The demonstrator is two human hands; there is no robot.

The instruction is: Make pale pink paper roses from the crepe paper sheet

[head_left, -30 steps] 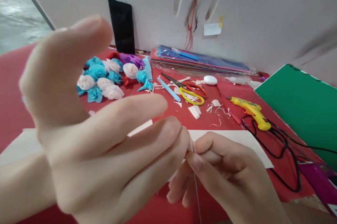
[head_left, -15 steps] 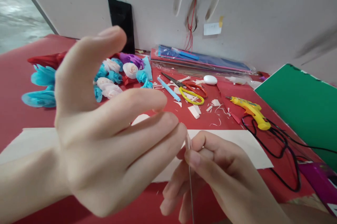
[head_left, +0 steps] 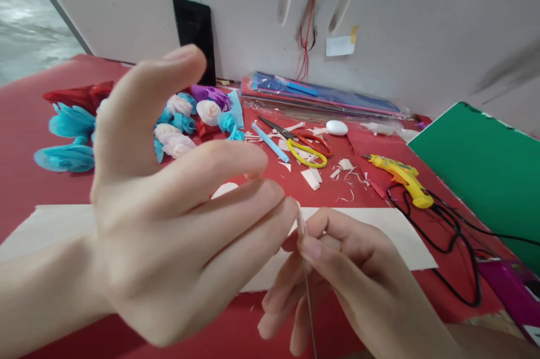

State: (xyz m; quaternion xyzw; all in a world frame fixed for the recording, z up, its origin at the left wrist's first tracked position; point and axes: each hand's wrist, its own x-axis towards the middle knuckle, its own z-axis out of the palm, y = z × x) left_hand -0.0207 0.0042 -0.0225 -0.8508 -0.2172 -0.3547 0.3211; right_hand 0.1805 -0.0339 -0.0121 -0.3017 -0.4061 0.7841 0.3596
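A thin wire (head_left: 310, 303) with a pale paper-like wrap (head_left: 301, 223) at its top runs downward between my hands. My right hand (head_left: 358, 269) pinches it between thumb and forefinger just below the wrap, its other fingers curled loosely behind. My left hand (head_left: 189, 224) stretches across from the left, back of the hand toward me, thumb raised well apart. Its outer fingertips touch or nearly touch the wrapped tip; the contact itself is hidden. Beneath both hands lies a long cream paper strip (head_left: 371, 235), and a small white rounded piece (head_left: 224, 190) shows partly behind my left fingers.
Scissors (head_left: 306, 153) with yellow and red handles lie among paper scraps, beside a light-blue pen (head_left: 270, 142). A yellow glue gun (head_left: 400, 179) with a looped black cord sits right, near a green board (head_left: 481, 173). Paper flowers (head_left: 67, 156) stand left; wrapped sheets (head_left: 329, 97) lie behind.
My left thumb has shifted slightly right. The lower end of the wire has swung a little to the right. My right hand keeps its pinch.
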